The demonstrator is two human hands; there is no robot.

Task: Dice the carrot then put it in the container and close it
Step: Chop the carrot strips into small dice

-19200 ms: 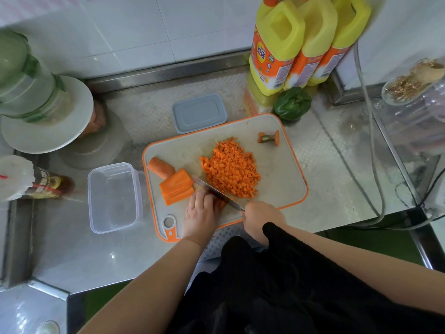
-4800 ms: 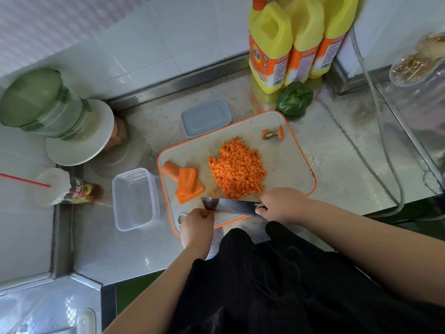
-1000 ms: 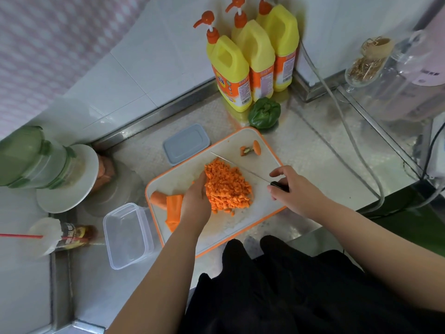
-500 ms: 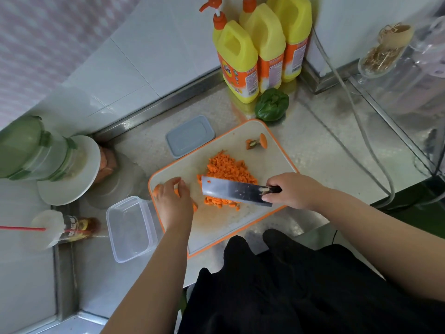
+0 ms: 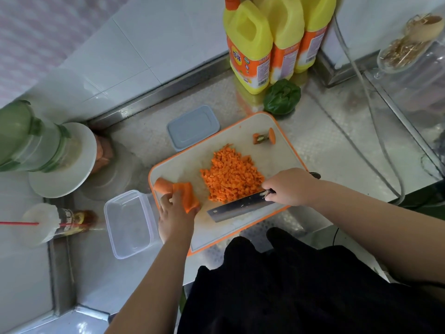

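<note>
A pile of diced carrot [image 5: 231, 175] lies in the middle of the orange-rimmed white cutting board [image 5: 284, 145]. At the board's left end my left hand [image 5: 175, 214] pinches flat carrot slices [image 5: 186, 196], with a carrot end chunk [image 5: 161, 184] beside them. My right hand [image 5: 290, 186] grips the handle of a cleaver [image 5: 237, 206], whose blade lies along the near edge of the pile. A clear empty container [image 5: 130, 222] stands left of the board. Its grey lid [image 5: 192, 127] lies behind the board. A carrot top scrap [image 5: 265, 136] sits at the board's far right.
Three yellow detergent bottles [image 5: 250, 49] and a green pepper [image 5: 282, 97] stand at the back. A green jug on a white plate [image 5: 60, 157] and a cup with a red straw [image 5: 45, 222] are at the left. A hose [image 5: 375, 131] runs along the right.
The cleaver has come down from above the pile to its near edge. My left hand has closed its fingers on the carrot slices at the board's left end.
</note>
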